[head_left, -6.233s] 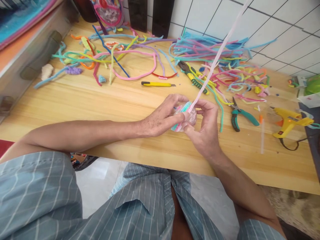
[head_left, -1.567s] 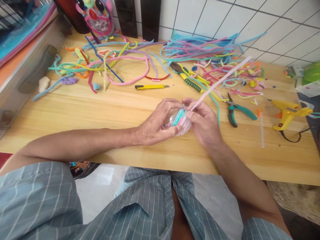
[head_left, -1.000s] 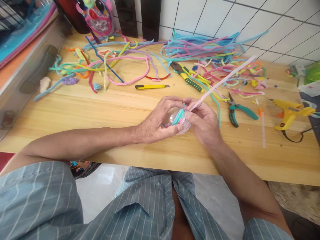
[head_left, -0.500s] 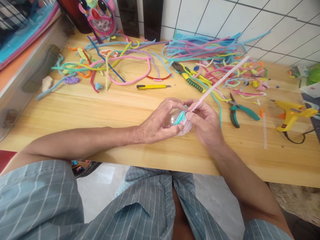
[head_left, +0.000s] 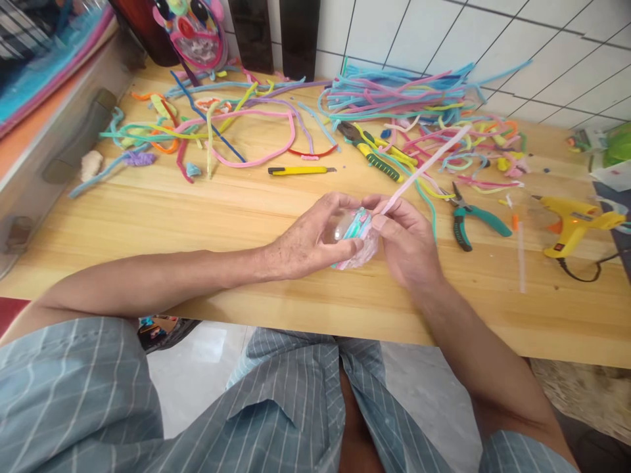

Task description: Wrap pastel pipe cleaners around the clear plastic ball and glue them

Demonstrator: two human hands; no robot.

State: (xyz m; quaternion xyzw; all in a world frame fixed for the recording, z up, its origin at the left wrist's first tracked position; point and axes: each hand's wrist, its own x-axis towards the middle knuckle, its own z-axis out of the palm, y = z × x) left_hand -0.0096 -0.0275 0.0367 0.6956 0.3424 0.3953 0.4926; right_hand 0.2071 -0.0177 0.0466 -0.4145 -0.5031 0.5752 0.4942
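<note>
My left hand (head_left: 315, 240) curls round a clear plastic ball (head_left: 340, 231), thumb in front and fingers behind. Its right side is covered with pink, white and turquoise pipe cleaners (head_left: 363, 253). Between the thumb and fingers of my right hand (head_left: 407, 240) is a pale pink pipe cleaner (head_left: 426, 164), pinched close to the ball. The long free end sticks up to the right over the table. My fingers hide where it meets the ball.
A yellow utility knife (head_left: 302, 171) lies beyond my hands. Yellow-green pliers (head_left: 372, 154), teal pliers (head_left: 466, 220) and a yellow glue gun (head_left: 576, 223) are to the right. Loose pipe cleaners (head_left: 399, 92) cover the back. A decorated figure (head_left: 197, 39) stands at the back left.
The pale pink pipe cleaner's free end has come down and left, and less of it stretches out beyond my right hand. The ball has turned slightly, showing more of its covered side.
</note>
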